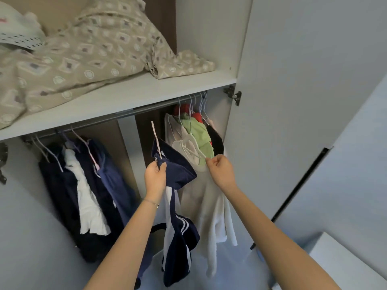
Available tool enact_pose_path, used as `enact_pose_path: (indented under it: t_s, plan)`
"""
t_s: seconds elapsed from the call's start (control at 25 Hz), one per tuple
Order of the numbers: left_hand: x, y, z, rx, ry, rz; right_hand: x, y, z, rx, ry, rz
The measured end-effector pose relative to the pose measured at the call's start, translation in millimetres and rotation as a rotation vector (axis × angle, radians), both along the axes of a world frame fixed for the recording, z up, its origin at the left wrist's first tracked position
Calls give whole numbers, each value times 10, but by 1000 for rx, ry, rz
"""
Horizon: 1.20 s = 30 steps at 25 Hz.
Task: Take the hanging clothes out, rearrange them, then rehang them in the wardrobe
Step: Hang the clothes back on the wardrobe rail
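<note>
navy jacket (180, 233): off the rail (125, 115), draped below the left hand, trailing toward 6 o'clock.
hanger (156, 139): long axis near upright, hook tip at 12 o'clock from the left hand, short of the rail.
left hand (155, 176): nearer; pinched on hanger neck and collar, forearm raised.
right hand (221, 170): at 3 o'clock of the jacket, curled on the cream hoodie (201, 197) edge; exact hold unclear.

No legible text; a red mark on the white dotted fabric bundle (17, 30), upper wardrobe shelf (146, 88), is cropped and unreadable.
</note>
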<state>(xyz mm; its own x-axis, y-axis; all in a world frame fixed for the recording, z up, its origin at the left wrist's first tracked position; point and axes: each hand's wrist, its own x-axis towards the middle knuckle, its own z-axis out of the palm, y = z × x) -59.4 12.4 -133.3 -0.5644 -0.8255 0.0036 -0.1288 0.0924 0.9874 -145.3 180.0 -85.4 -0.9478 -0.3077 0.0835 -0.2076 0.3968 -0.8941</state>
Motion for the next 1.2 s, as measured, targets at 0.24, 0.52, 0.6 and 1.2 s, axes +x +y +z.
enact_pose_path:
  t_s: [0.24, 0.52, 0.6, 1.2]
  plan:
    - [-487, -376, -84, -41, -15, 107, -812, -469, -73, -30, -22, 144]
    - [-755, -682, -175, -97, -42, 223, -1488, -972, -45, -3, -8, 285]
    - [-801, -738, -197, -88, -31, 238, -1607, -1128, -73, 1, 27, 306]
    - [-1319, -1295, -344, -73, 13, 267, -2185, -1611, -661, 4, 20, 273]
